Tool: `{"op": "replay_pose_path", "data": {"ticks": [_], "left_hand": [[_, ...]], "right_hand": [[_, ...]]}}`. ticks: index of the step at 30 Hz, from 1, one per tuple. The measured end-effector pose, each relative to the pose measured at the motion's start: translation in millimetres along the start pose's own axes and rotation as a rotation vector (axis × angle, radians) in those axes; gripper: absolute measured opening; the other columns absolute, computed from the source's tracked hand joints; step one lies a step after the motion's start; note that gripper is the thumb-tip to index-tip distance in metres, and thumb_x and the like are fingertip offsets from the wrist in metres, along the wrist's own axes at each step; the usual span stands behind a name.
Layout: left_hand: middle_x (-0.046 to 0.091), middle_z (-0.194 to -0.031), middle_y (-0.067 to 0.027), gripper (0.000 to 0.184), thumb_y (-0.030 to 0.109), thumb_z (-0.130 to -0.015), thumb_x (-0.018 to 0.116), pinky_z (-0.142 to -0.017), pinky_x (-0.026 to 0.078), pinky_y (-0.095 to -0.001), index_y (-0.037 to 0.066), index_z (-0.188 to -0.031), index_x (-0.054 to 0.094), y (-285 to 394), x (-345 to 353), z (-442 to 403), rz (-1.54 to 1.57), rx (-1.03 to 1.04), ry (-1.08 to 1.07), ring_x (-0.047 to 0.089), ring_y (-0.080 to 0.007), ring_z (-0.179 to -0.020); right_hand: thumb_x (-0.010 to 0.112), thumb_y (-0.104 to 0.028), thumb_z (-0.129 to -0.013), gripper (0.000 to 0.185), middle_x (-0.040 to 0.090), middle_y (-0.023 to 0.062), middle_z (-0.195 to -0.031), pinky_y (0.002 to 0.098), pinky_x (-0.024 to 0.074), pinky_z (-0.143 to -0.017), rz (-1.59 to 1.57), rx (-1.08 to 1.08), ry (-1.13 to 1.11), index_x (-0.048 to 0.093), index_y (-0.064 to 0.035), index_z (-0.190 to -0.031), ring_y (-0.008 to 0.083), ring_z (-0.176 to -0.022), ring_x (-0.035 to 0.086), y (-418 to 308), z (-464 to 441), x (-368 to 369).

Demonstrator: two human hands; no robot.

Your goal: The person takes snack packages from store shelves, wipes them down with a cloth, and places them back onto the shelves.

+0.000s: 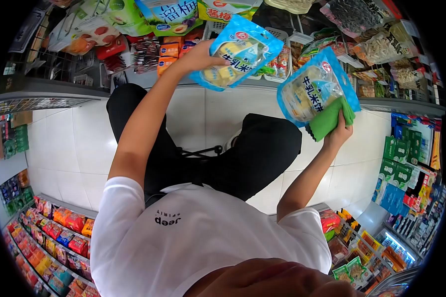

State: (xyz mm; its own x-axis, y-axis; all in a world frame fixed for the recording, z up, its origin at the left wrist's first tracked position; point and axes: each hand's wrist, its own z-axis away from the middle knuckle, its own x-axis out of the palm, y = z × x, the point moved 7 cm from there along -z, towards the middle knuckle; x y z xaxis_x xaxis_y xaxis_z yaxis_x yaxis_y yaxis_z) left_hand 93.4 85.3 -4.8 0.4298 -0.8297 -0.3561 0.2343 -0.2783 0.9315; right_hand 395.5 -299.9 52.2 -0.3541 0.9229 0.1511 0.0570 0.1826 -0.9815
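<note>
My left hand (206,57) is closed on the left edge of a blue snack bag (238,53) with a clear window showing pale yellow wrapped pieces. A second blue snack bag (305,89) of the same kind hangs to the right, tilted. At that bag's lower right corner, my right hand (339,131) is closed around a folded green cloth (327,119). The cloth lies against the bag, and the right fingers are partly hidden behind it. Both bags are held in front of the shelf, apart from each other.
A shelf edge (193,91) runs across ahead, with bagged snacks (168,15) and small orange packets (167,54) on it. My bent knees (270,141) are below the bags, over a pale tiled floor (64,143). More stocked shelves (59,232) stand behind me.
</note>
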Motion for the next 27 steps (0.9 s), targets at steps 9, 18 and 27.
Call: {"op": "replay_pose_path", "data": {"ticks": [9,18,27], "left_hand": [[0.07,-0.123,-0.0133,0.066,0.026,-0.08,0.088,-0.096,0.055,-0.0363,0.001,-0.134,0.059,7.5,43.2,-59.5,0.19,-0.032,-0.094,0.067,-0.0231,-0.111],[0.068,-0.126,-0.0131,0.062,0.024,-0.082,0.087,-0.097,0.054,-0.0365,0.002,-0.134,0.059,23.6,49.0,-74.6,0.318,-0.079,-0.053,0.066,-0.0219,-0.113],[0.07,-0.121,-0.0124,0.05,0.024,-0.087,0.083,-0.093,0.057,-0.0364,0.002,-0.128,0.063,7.1,56.3,-119.9,0.4,-0.003,0.111,0.068,-0.02,-0.11]], "right_hand": [[0.07,-0.005,-0.094,0.026,0.07,0.0139,-0.109,0.0349,0.058,-0.082,0.124,0.016,0.115,0.067,0.01,-0.116,0.022,-0.093,0.069,-20.4,28.3,-60.0],[0.069,-0.003,-0.093,0.026,0.071,0.0138,-0.108,0.0338,0.0576,-0.082,0.18,0.1,0.109,0.067,0.0101,-0.115,0.0213,-0.091,0.069,2.6,42.5,-68.8],[0.069,-0.002,-0.094,0.025,0.071,0.0133,-0.107,0.0341,0.0577,-0.082,0.16,0.111,0.097,0.068,0.0096,-0.116,0.0209,-0.091,0.069,10.2,47.7,-57.9]]}}
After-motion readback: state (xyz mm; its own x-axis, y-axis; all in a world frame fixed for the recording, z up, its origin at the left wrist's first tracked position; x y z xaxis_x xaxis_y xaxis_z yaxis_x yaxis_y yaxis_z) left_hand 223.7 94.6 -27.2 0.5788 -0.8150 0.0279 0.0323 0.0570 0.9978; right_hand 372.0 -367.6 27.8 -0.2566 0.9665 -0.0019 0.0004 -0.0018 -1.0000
